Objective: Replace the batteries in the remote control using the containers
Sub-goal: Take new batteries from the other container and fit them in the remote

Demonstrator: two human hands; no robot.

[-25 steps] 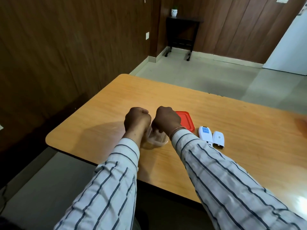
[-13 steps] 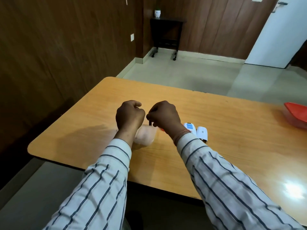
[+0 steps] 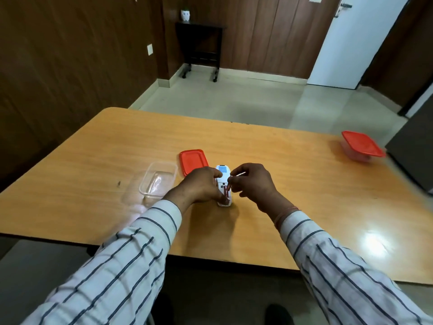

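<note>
Head view: the remote (image 3: 224, 181) lies back up near the middle of the table (image 3: 293, 165), its long side running away from the person. Its battery bay is open, and a reddish battery (image 3: 226, 193) shows in the near end.

The left hand (image 3: 201, 185) reaches in from the lower left with the forearm low over the table. Its fingers are curled round the remote's left edge and the thumb lies across the top near the blue label, so it grips the remote.

The right hand (image 3: 254, 182) comes in from the lower right with the wrist raised a little and the knuckles up. Its fingers are curled, and the thumb and forefinger tips meet right at the bay. Whether they pinch the battery or only touch it cannot be told. Both sleeves are striped.

Left of the hands stands an open clear container (image 3: 158, 180), just beside the left wrist. A red lid (image 3: 193, 160) lies flat behind it, next to the remote's far end. A second container (image 3: 362, 146), with its red lid on, sits well apart at the table's far right edge.
</note>
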